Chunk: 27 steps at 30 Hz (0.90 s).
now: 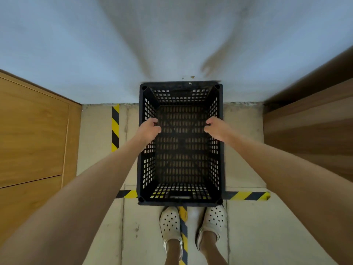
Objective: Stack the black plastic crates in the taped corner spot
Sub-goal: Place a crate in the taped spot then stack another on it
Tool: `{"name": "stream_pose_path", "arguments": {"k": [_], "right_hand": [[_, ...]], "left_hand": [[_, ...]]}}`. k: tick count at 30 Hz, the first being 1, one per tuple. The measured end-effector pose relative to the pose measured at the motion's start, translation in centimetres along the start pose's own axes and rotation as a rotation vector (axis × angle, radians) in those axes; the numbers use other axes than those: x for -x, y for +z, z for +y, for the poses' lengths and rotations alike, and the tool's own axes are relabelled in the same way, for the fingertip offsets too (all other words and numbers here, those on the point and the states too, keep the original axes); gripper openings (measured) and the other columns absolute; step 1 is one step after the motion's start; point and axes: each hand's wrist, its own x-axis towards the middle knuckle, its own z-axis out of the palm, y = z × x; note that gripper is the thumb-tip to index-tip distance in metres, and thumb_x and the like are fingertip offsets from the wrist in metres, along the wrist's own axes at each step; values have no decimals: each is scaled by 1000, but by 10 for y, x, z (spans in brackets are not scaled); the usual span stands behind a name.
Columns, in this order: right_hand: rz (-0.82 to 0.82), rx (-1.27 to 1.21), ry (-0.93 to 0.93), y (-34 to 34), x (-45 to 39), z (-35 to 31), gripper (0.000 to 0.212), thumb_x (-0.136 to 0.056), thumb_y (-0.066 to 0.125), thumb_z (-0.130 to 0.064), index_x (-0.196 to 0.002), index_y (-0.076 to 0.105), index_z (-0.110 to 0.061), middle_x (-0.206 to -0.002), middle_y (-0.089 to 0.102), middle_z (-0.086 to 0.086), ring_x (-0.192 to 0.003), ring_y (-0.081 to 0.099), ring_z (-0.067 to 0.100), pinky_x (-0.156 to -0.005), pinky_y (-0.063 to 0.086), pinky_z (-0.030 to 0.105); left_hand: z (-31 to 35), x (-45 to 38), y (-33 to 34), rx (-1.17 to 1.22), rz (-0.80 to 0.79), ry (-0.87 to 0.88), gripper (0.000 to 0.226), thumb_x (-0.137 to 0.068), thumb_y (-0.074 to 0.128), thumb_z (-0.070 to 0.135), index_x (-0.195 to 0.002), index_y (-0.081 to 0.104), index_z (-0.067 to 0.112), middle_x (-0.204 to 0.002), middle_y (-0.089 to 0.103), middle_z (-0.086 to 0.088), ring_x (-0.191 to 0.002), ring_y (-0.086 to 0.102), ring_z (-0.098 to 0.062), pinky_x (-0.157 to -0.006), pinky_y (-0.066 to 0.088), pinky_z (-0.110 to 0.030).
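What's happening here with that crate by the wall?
A person stands over a black plastic crate, with the left hand and right hand gripping its two long side rims. The crate sits against the wall inside the yellow-and-black floor tape, toes of the white clogs at its near end. Whether other crates lie beneath cannot be told.

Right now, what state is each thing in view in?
Black crate: upright, empty, far end at the wall, gripped on both long rims.
Left hand: closed on left rim.
Right hand: closed on right rim.
Floor tape: stuck flat, partly covered by crate.
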Motion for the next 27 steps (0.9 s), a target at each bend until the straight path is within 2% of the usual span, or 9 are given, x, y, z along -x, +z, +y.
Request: {"name": "stream_pose_path", "arguments": {"k": [3,6,9,11,12,16,19,23,27], "right_hand": [[-45,37,-83,-21,29,-36,36,-98,42,-14,-127,57,2,-126,60,19,-114,57,33,-89,45,35],[-65,40,-82,-41,70,-54,35,-97,42,-12,-124,59,1,-123,61,20,-105,59,32,-91,45,38],[-128,17,-75,-62,126,-67,34,-96,45,-11,-125,59,-1,-106,61,14,-88,52,22,-79,50,34],[-154,-26,-60,-79,168,-77,32,-97,45,-14,-122,60,-1,-98,56,11,-80,51,21,-62,43,27],[-144,-43,-63,-88,187,-82,31,-97,45,-15,-121,60,-1,-97,55,11,-78,50,21,-61,41,26],[-29,-110,-79,-125,253,-97,30,-97,47,-14,-122,60,-3,-108,63,14,-81,54,21,-72,45,30],[77,-107,-91,-146,301,-103,33,-95,48,-8,-126,57,1,-123,62,22,-72,55,19,-63,46,25],[173,-160,-79,-161,370,-103,34,-95,47,-9,-127,57,-3,-126,61,20,-106,64,33,-91,51,38],[252,-243,-95,-162,439,-90,34,-92,48,-10,-125,56,-14,-124,59,12,-104,64,28,-84,53,33]], "left_hand": [[36,27,-3,-118,-60,104,42,-100,42,13,-143,41,15,-124,53,-2,-107,52,-20,-83,38,-26],[58,71,-4,-209,-106,135,41,-100,43,13,-141,44,16,-130,57,-7,-89,51,-13,-68,38,-24],[83,121,-17,-259,-134,160,37,-97,47,15,-134,50,17,-124,57,-4,-92,53,-15,-75,42,-25],[101,152,-28,-241,-165,177,35,-93,52,13,-128,56,17,-117,61,-9,-100,60,-25,-90,49,-36],[111,165,-34,-248,-170,198,35,-91,53,13,-126,57,18,-113,62,-9,-103,61,-29,-96,49,-39],[152,227,-57,-403,-137,363,38,-94,49,16,-131,55,22,-123,56,0,-106,55,-18,-84,41,-29],[168,267,-72,-516,-155,482,39,-96,47,16,-134,52,18,-132,56,-5,-113,54,-20,-84,38,-27],[185,320,-92,-632,-182,609,38,-97,44,14,-135,50,17,-131,57,-10,-117,52,-25,-83,35,-27],[200,371,-99,-734,-194,737,37,-99,42,15,-136,47,17,-132,56,-11,-119,52,-27,-87,36,-26]]}}
